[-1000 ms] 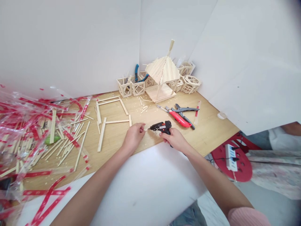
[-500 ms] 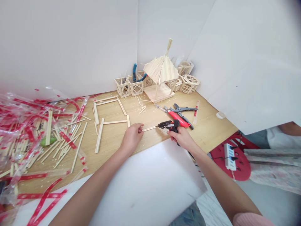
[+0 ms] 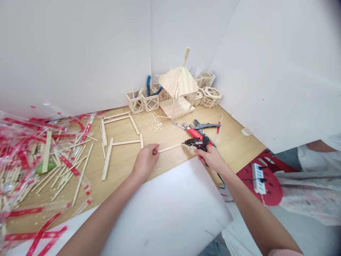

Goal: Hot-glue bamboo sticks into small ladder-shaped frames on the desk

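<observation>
My left hand (image 3: 145, 161) pinches the near end of a thin wooden stick (image 3: 170, 147) that lies flat on the wooden table (image 3: 125, 167). My right hand (image 3: 211, 156) grips a black hot glue gun (image 3: 198, 143) with a red light, its nozzle at the stick's far end. Just left of my left hand lie flat frames of glued sticks (image 3: 121, 129).
A stick-built pavilion (image 3: 177, 89) and small lattice boxes (image 3: 142, 101) stand in the back corner. Red-handled cutters (image 3: 198, 131) lie behind the glue gun. Loose sticks and red-striped wrappers (image 3: 34, 149) cover the left. A white sheet (image 3: 165, 209) overhangs the near edge. A power strip (image 3: 258, 174) rests on a red stool.
The glue gun has slid right along the stick, from beside my left fingers to the stick's far end. My left hand has stayed holding the near end.
</observation>
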Action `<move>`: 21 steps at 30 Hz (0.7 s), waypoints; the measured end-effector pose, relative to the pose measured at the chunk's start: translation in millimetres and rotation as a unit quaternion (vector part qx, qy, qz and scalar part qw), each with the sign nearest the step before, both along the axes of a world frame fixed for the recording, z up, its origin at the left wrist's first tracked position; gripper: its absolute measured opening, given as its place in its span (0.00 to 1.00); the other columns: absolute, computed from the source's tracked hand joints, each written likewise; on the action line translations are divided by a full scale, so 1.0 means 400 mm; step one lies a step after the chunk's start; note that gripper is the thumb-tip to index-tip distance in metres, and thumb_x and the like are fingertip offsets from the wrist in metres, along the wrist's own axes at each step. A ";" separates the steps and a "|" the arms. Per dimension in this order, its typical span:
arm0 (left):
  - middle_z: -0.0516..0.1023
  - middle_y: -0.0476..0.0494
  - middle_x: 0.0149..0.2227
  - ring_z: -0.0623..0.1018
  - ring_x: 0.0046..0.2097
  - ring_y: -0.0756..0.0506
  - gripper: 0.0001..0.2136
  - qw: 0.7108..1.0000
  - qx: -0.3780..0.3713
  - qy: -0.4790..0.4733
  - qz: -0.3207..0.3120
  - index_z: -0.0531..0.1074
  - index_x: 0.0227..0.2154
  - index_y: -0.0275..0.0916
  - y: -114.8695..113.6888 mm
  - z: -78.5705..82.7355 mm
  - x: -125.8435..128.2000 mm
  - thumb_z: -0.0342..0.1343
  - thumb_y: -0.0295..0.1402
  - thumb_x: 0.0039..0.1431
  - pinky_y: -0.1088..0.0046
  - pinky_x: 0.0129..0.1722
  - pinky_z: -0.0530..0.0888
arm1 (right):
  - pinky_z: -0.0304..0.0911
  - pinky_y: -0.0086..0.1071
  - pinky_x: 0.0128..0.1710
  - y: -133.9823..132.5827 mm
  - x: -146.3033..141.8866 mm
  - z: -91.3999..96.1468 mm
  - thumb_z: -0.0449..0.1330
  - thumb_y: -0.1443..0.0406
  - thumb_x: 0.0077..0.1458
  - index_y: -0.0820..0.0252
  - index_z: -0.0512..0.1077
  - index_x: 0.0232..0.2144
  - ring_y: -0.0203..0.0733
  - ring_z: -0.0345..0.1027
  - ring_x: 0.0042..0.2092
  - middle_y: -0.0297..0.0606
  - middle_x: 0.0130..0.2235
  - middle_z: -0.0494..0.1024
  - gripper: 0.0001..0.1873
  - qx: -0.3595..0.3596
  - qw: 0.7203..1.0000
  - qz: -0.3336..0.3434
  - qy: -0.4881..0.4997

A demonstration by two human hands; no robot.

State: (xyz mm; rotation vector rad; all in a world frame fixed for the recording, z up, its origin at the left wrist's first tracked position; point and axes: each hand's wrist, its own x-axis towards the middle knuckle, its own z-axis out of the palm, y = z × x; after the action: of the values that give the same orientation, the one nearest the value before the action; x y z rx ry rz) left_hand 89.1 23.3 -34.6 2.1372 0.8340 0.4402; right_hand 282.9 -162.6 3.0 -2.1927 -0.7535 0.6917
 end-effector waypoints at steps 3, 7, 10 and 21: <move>0.75 0.47 0.32 0.74 0.32 0.49 0.15 1.000 -0.004 -0.002 0.002 0.73 0.42 0.35 0.000 0.002 0.000 0.51 0.26 0.50 0.73 0.37 0.69 | 0.53 0.29 0.20 -0.007 0.002 0.002 0.56 0.56 0.50 0.59 0.63 0.16 0.33 0.58 0.18 0.31 0.15 0.66 0.18 0.003 1.000 -0.002 0.001; 0.75 0.47 0.32 0.74 0.32 0.49 0.15 1.000 -0.010 0.002 0.006 0.73 0.41 0.35 -0.001 0.003 0.001 0.51 0.27 0.50 0.73 0.37 0.70 | 0.52 0.28 0.19 -0.003 -0.012 0.002 0.55 0.56 0.51 0.60 0.64 0.17 0.33 0.59 0.18 0.32 0.16 0.67 0.17 0.016 1.000 0.012 0.007; 0.75 0.47 0.32 0.74 0.33 0.49 0.14 1.000 -0.020 -0.002 0.010 0.73 0.41 0.35 -0.002 0.003 0.000 0.52 0.28 0.50 0.74 0.37 0.70 | 0.51 0.28 0.19 0.006 -0.026 0.001 0.56 0.56 0.51 0.59 0.64 0.17 0.33 0.59 0.19 0.31 0.16 0.67 0.17 0.023 0.999 0.025 0.001; 0.76 0.47 0.32 0.74 0.33 0.49 0.14 1.000 -0.013 -0.003 0.008 0.74 0.41 0.36 -0.004 0.006 -0.001 0.51 0.28 0.50 0.73 0.38 0.70 | 0.54 0.29 0.20 0.000 -0.016 -0.003 0.56 0.56 0.50 0.59 0.64 0.18 0.34 0.61 0.20 0.33 0.18 0.69 0.16 0.024 1.000 0.013 0.014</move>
State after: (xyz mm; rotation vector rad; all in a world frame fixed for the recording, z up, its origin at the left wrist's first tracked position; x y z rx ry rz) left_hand 88.7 21.9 -32.3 2.1066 0.8489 0.4417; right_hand 276.5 -162.6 1.9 -2.1290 -0.7769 0.7088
